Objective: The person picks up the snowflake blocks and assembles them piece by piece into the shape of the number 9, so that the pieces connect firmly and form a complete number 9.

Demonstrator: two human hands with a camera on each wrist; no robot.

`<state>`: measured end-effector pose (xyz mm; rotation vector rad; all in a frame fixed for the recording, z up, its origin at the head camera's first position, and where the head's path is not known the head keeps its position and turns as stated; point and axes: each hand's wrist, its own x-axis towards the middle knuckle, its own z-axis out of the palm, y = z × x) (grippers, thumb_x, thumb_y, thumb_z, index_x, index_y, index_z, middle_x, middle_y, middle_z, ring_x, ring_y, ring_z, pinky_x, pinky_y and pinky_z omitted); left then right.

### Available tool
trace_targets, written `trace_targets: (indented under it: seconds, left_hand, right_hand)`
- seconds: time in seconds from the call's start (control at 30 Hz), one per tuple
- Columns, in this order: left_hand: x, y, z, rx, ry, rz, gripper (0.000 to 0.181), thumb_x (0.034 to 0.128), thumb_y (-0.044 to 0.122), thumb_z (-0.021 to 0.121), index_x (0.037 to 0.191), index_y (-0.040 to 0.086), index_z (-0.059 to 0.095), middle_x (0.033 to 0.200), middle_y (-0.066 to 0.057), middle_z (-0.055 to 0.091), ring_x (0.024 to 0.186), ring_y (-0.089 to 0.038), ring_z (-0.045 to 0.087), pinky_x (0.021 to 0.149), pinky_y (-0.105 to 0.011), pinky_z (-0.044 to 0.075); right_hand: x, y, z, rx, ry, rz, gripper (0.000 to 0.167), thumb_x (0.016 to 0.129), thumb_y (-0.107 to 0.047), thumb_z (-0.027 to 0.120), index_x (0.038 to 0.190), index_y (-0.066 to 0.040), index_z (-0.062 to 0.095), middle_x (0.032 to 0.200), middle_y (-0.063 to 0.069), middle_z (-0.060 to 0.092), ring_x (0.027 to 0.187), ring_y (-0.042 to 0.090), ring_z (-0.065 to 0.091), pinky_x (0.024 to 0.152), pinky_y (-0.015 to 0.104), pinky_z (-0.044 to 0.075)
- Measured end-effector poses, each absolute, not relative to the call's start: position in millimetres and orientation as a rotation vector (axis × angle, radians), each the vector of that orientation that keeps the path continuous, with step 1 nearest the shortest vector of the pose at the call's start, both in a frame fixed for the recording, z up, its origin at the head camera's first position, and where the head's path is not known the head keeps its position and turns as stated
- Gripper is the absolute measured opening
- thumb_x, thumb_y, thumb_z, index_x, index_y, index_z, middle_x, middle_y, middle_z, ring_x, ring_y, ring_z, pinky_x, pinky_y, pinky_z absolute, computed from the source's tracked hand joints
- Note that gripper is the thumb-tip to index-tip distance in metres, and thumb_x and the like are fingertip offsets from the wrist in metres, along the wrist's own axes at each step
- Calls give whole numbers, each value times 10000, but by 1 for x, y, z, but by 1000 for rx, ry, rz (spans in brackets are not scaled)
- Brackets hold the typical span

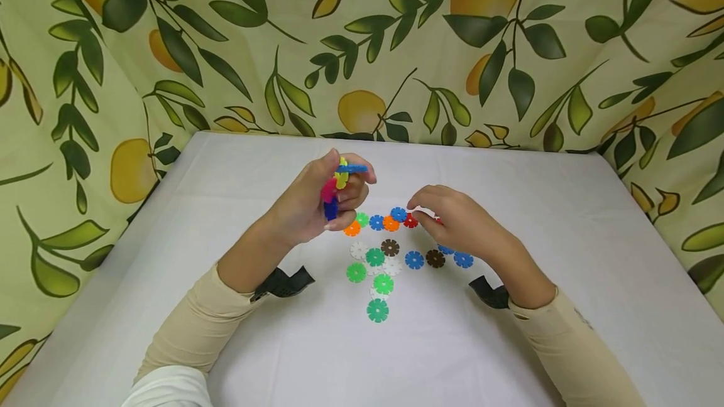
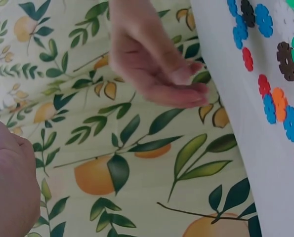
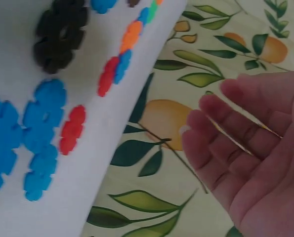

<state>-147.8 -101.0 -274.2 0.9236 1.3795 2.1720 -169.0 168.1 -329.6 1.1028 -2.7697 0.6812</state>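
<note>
My left hand (image 1: 305, 203) is raised above the white table and grips a small chain of joined notched plastic discs. In it I make out a light blue disc (image 1: 354, 169), a yellow disc (image 1: 341, 179), a pink disc (image 1: 328, 191) and a dark blue disc (image 1: 330, 208). Only the curled back of that hand shows at the left wrist view's edge, its discs hidden. Over the right part of the loose discs hovers my right hand (image 1: 466, 218), fingers loosely bent and holding nothing. Nearest its fingertips are a blue disc (image 1: 398, 214) and a red disc (image 1: 411, 221).
Several loose discs lie on the white tablecloth (image 1: 294, 344): green ones (image 1: 378, 311), white ones (image 1: 359, 250), brown ones (image 1: 435, 259), blue ones (image 1: 415, 260) and orange ones (image 1: 352, 228). Some overlap. A fruit-patterned curtain (image 1: 362, 49) hangs behind the table.
</note>
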Motion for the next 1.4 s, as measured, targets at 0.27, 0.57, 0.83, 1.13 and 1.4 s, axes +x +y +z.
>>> trace_targets:
  seconds: [0.27,0.57,0.83,1.13,1.4]
  left_hand:
    - [-149,-100,-276,1066,1482,2091,429,871,620,675,1049,233,721,692,-25,364,606,-148,314,447,-201,333]
    - [-148,-99,-274,1091,1568,2027,483,790,652,703,1059,252,733,721,-80,469,629,-157,412,444,-232,365]
    - [-146,-97,-275,1060,1668,1988,622,772,625,739,1068,77,717,780,-100,507,582,-182,442,466,-247,378]
    - [-143,-94,-277,1161,1884,1951,760,781,594,751,1104,-86,646,796,-132,615,536,-210,462,430,-273,377]
    - [-140,-94,-279,1272,2093,1886,553,827,450,802,1127,0,686,1023,-63,685,801,-243,650,660,-351,583]
  right_hand:
    - [-182,171,-356,1012,-3109,485,396,930,-128,714,1294,12,644,1238,169,624,1160,357,545,966,480,498]
    - [-181,172,-354,1113,-3191,444,271,903,-149,759,1158,-57,743,1274,168,614,1172,354,556,991,489,486]
    - [-184,166,-359,1039,-3163,544,230,843,-144,829,1039,-84,725,957,10,615,885,200,544,781,332,524]
    - [-185,163,-362,948,-3218,560,276,804,-122,859,993,-86,660,880,20,557,870,207,517,729,297,529]
    - [-179,164,-349,1036,-3227,705,202,868,-41,778,983,-105,624,836,-20,609,775,171,557,682,294,524]
